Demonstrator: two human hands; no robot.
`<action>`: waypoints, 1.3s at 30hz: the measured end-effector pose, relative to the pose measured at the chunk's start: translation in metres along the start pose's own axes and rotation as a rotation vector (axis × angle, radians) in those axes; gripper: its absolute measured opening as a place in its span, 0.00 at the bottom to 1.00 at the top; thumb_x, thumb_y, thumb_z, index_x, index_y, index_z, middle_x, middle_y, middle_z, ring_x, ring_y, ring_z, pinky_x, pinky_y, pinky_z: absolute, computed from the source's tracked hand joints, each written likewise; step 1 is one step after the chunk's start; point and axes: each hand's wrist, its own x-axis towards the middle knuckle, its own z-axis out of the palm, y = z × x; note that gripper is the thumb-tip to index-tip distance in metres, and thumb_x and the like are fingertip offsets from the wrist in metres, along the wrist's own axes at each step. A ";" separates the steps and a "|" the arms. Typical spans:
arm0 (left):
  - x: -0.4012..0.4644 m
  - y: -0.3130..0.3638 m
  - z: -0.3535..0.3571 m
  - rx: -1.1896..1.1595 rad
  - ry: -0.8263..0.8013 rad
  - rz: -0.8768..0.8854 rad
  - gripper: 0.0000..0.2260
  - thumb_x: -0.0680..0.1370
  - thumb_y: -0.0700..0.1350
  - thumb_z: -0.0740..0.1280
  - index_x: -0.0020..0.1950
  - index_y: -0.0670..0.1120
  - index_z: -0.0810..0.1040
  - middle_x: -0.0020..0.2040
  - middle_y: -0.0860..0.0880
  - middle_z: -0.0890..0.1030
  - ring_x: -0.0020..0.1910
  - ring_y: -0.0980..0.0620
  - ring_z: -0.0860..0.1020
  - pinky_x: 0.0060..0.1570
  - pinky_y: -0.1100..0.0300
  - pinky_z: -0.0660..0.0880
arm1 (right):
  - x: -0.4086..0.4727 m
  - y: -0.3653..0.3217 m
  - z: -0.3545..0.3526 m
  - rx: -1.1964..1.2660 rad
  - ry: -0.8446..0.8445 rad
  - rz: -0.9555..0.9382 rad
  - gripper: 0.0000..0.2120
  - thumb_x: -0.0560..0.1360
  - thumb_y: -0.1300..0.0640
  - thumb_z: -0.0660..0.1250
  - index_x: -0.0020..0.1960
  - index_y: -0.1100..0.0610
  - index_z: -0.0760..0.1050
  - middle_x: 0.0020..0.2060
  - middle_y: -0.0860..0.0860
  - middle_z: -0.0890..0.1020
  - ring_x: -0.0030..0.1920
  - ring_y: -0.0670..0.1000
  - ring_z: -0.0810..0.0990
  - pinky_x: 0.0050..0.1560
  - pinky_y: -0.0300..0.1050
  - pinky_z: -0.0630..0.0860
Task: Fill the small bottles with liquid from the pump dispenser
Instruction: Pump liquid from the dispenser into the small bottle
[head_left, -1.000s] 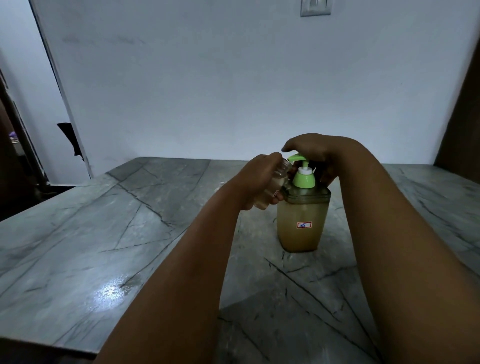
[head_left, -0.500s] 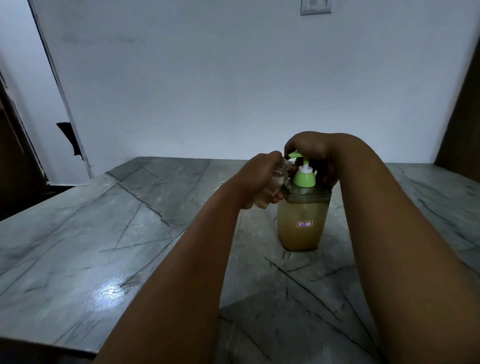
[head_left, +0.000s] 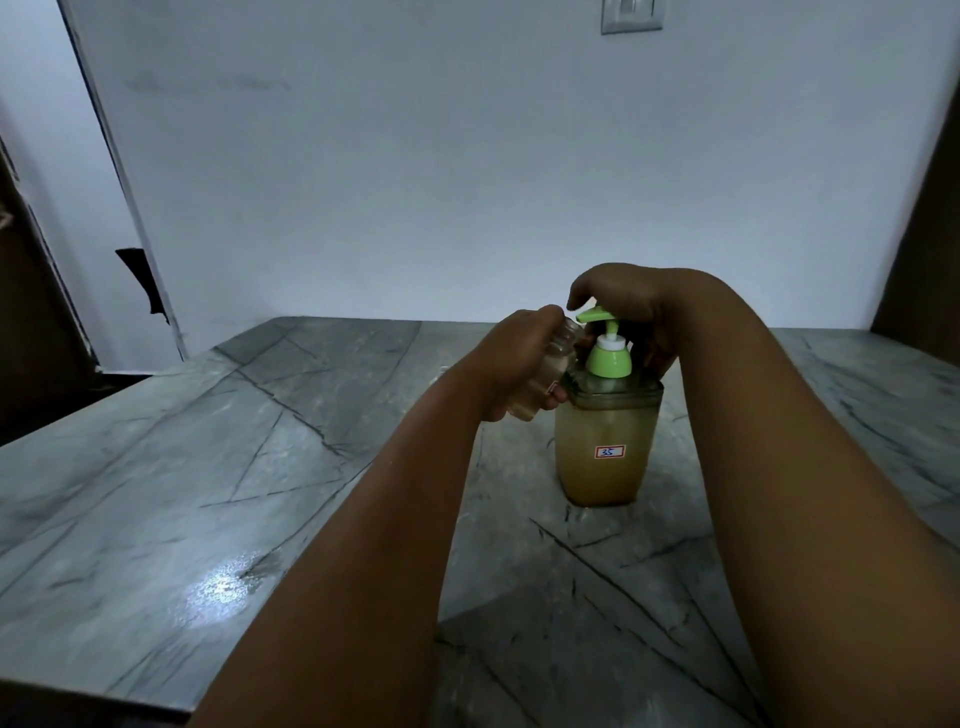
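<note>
Pump dispenser (head_left: 605, 447) — clear square body of amber liquid, green pump head, small label reading "35"; upright on the grey marble tabletop (head_left: 218, 467), toward its far edge, right of middle. Small bottle (head_left: 545, 374) — clear glass, tilted, mouth just beside the green spout; left hand (head_left: 511, 358) fingers curled around it. Right hand (head_left: 628, 306) — draped over the pump head, fingers bent down behind it.
</note>
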 end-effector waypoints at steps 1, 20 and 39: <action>0.000 0.000 0.000 0.002 -0.001 -0.001 0.16 0.81 0.47 0.52 0.54 0.38 0.75 0.37 0.40 0.77 0.24 0.49 0.75 0.27 0.62 0.71 | 0.002 0.001 -0.002 0.050 -0.022 0.034 0.18 0.76 0.49 0.57 0.36 0.62 0.70 0.34 0.57 0.74 0.33 0.56 0.71 0.40 0.45 0.71; -0.003 0.000 -0.001 -0.008 0.006 0.011 0.14 0.80 0.45 0.53 0.43 0.43 0.76 0.29 0.45 0.76 0.25 0.48 0.74 0.27 0.62 0.70 | -0.003 -0.005 0.010 -0.122 0.061 -0.063 0.15 0.79 0.65 0.54 0.34 0.63 0.66 0.37 0.64 0.72 0.35 0.61 0.73 0.36 0.47 0.73; -0.003 0.001 0.001 0.010 0.002 0.023 0.15 0.81 0.45 0.52 0.43 0.42 0.75 0.30 0.43 0.75 0.25 0.47 0.74 0.28 0.60 0.70 | 0.000 -0.003 0.009 -0.121 0.076 -0.071 0.15 0.79 0.65 0.53 0.34 0.63 0.67 0.32 0.57 0.70 0.30 0.55 0.68 0.33 0.42 0.68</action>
